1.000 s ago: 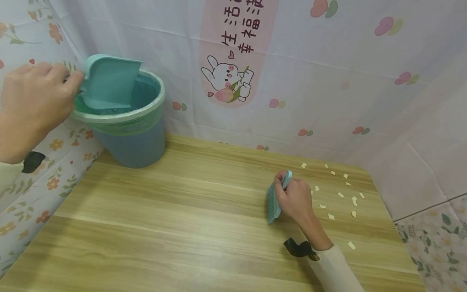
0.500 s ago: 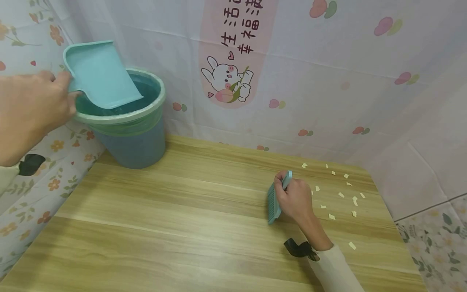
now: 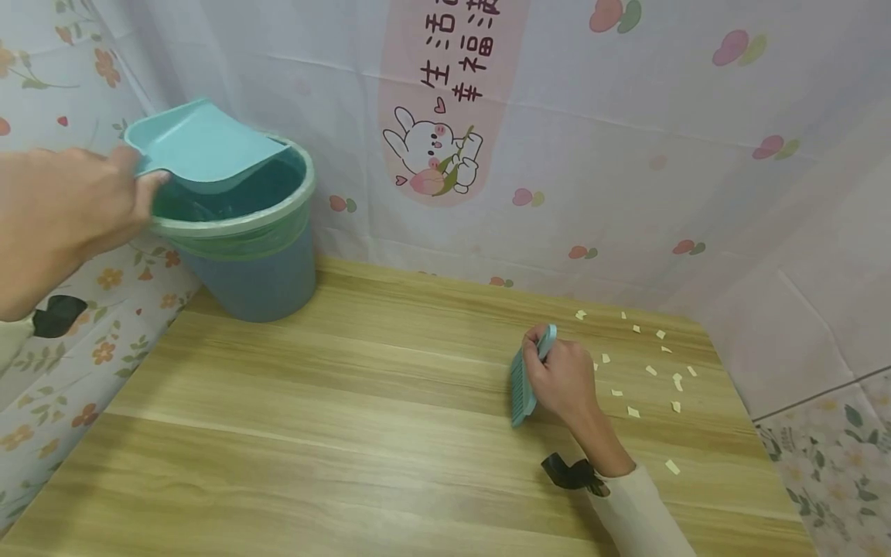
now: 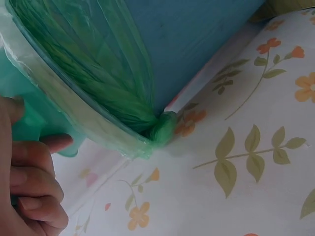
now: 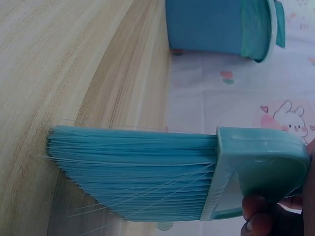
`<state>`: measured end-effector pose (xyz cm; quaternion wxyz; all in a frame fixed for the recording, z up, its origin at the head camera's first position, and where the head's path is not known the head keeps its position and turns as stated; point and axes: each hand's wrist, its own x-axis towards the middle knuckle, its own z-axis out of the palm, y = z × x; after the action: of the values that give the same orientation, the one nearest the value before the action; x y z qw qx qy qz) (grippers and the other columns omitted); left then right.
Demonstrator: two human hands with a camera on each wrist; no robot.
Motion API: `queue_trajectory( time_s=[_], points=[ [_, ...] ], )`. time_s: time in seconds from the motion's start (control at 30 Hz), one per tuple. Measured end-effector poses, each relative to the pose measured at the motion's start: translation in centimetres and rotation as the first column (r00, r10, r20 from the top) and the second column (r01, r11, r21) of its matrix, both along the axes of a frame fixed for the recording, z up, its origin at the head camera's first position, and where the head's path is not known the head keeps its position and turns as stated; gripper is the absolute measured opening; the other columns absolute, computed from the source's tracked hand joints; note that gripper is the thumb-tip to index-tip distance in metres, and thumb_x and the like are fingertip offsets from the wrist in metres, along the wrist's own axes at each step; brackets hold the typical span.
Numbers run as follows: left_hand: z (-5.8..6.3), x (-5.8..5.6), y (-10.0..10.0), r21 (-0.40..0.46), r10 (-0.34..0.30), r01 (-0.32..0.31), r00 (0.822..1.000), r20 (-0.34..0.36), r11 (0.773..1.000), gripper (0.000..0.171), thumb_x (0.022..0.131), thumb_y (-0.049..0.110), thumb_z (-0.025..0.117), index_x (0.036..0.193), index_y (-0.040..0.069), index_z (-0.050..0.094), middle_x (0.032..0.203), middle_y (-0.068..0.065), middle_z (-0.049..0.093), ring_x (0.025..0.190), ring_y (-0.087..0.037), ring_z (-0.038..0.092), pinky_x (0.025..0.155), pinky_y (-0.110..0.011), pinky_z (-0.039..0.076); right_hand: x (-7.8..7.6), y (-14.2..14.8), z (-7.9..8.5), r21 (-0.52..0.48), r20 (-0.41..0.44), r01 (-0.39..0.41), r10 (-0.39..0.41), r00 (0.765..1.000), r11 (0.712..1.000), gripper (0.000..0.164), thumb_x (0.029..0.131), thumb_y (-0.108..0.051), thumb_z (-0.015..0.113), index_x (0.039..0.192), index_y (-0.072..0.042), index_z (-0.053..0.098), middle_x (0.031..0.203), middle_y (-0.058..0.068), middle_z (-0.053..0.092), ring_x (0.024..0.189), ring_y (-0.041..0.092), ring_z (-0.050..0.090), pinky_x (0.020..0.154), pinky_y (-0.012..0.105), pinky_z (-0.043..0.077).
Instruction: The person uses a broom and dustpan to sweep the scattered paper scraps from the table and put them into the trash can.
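Observation:
My left hand grips the handle of a light teal dustpan, its fingers curled in the left wrist view. The pan hangs over the mouth of a blue bin lined with a green bag; no scraps show on the pan. My right hand holds a teal brush by its handle, bristles down on the wooden table. Pale paper scraps lie scattered to the right of this hand.
The bin stands at the back left corner of the table. A printed white curtain hangs behind the table, and a floral cloth covers the left side. More flowered surface shows beyond the right edge.
The dustpan has turned over the bin, from steeply tilted and raised to a flatter pose. My left hand has shifted slightly with it. The right hand and brush have stayed put.

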<state>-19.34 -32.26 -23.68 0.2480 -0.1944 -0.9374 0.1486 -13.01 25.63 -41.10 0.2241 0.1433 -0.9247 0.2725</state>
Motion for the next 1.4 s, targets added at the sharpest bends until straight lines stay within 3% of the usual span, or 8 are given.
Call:
queue_trajectory(
  time_s=[0.1, 0.2, 0.3, 0.43, 0.67, 0.87, 1.1, 1.4],
  points=[
    [-0.3, -0.2, 0.5, 0.131, -0.015, 0.02, 0.999, -0.042, 0.991, 0.049, 0.119, 0.029, 0.04, 0.082, -0.003, 0.036, 0.057, -0.014, 0.033, 0.043, -0.035, 0.037, 0.037, -0.055, 0.035, 0.0, 0.0, 0.0, 0.005, 0.004, 0.002, -0.002, 1.0, 1.0, 0.022, 0.104, -0.009, 0.055, 0.084, -0.008, 0.065, 0.054, -0.01, 0.043, 0.044, 0.007, 0.039, 0.044, 0.03, 0.03],
    [-0.8, -0.6, 1.3, 0.225, -0.112, 0.15, 0.979, -0.171, 0.963, 0.06, 0.118, 0.044, 0.031, 0.075, 0.002, 0.033, 0.05, -0.01, 0.026, 0.041, -0.031, 0.029, 0.034, -0.051, 0.028, -0.1, 0.0, 0.0, 0.005, 0.005, 0.0, 0.0, 1.0, 1.0, 0.023, 0.104, -0.009, 0.055, 0.084, -0.008, 0.065, 0.054, -0.01, 0.043, 0.044, 0.008, 0.038, 0.044, 0.03, 0.03],
    [-1.1, -0.7, 2.2, 0.241, -0.167, 0.227, 0.955, -0.244, 0.943, 0.067, 0.115, 0.056, 0.02, 0.073, 0.006, 0.03, 0.05, -0.005, 0.021, 0.042, -0.029, 0.024, 0.035, -0.047, 0.023, -0.1, 0.0, 0.0, 0.003, 0.006, 0.001, -0.001, 1.0, 1.0, 0.023, 0.104, -0.009, 0.055, 0.084, -0.008, 0.065, 0.054, -0.009, 0.043, 0.044, 0.008, 0.039, 0.044, 0.03, 0.03],
    [-1.1, -0.5, 3.6, 0.258, -0.206, 0.268, 0.948, -0.244, 0.928, 0.068, 0.115, 0.058, 0.017, 0.075, 0.005, 0.03, 0.051, -0.003, 0.019, 0.042, -0.028, 0.022, 0.037, -0.045, 0.02, -0.1, -0.1, 0.0, 0.005, 0.007, 0.002, -0.002, 1.0, 1.0, 0.022, 0.104, -0.01, 0.055, 0.084, -0.008, 0.065, 0.055, -0.009, 0.044, 0.044, 0.008, 0.039, 0.043, 0.03, 0.03],
    [-1.5, -0.2, 6.1, 0.209, -0.34, 0.409, 0.891, -0.302, 0.888, 0.061, 0.118, 0.048, 0.025, 0.078, 0.003, 0.033, 0.049, -0.001, 0.02, 0.037, -0.023, 0.02, 0.035, -0.044, 0.019, -0.1, -0.1, 0.1, 0.006, 0.007, -0.004, 0.004, 1.0, 1.0, 0.022, 0.104, -0.009, 0.055, 0.084, -0.007, 0.065, 0.054, -0.009, 0.043, 0.043, 0.008, 0.038, 0.043, 0.03, 0.029],
    [-2.6, 0.1, 8.6, 0.239, -0.394, 0.454, 0.882, -0.258, 0.859, 0.069, 0.118, 0.056, 0.019, 0.083, 0.002, 0.042, 0.051, 0.002, 0.022, 0.038, -0.022, 0.022, 0.037, -0.041, 0.019, 0.0, -0.2, 0.1, 0.012, 0.002, -0.003, 0.003, 1.0, 1.0, 0.023, 0.104, -0.009, 0.055, 0.084, -0.008, 0.066, 0.054, -0.01, 0.043, 0.043, 0.007, 0.038, 0.044, 0.03, 0.03],
    [-4.7, 0.1, 11.3, 0.202, -0.523, 0.573, 0.814, -0.252, 0.795, 0.065, 0.12, 0.051, 0.02, 0.086, 0.001, 0.043, 0.055, 0.003, 0.021, 0.042, -0.017, 0.021, 0.039, -0.038, 0.019, 0.0, -0.1, 0.1, 0.011, 0.007, 0.0, 0.0, 1.0, 1.0, 0.022, 0.104, -0.009, 0.055, 0.084, -0.008, 0.066, 0.054, -0.009, 0.044, 0.044, 0.008, 0.04, 0.043, 0.03, 0.031],
    [-8.1, 0.8, 14.1, 0.268, -0.586, 0.575, 0.809, -0.048, 0.773, 0.069, 0.119, 0.055, 0.014, 0.099, 0.002, 0.055, 0.06, 0.006, 0.028, 0.047, -0.014, 0.027, 0.044, -0.034, 0.025, 0.1, 0.0, 0.1, 0.01, -0.003, -0.004, 0.004, 1.0, 1.0, 0.022, 0.104, -0.008, 0.055, 0.084, -0.008, 0.066, 0.053, -0.01, 0.044, 0.044, 0.007, 0.039, 0.043, 0.03, 0.031]
  ],
)
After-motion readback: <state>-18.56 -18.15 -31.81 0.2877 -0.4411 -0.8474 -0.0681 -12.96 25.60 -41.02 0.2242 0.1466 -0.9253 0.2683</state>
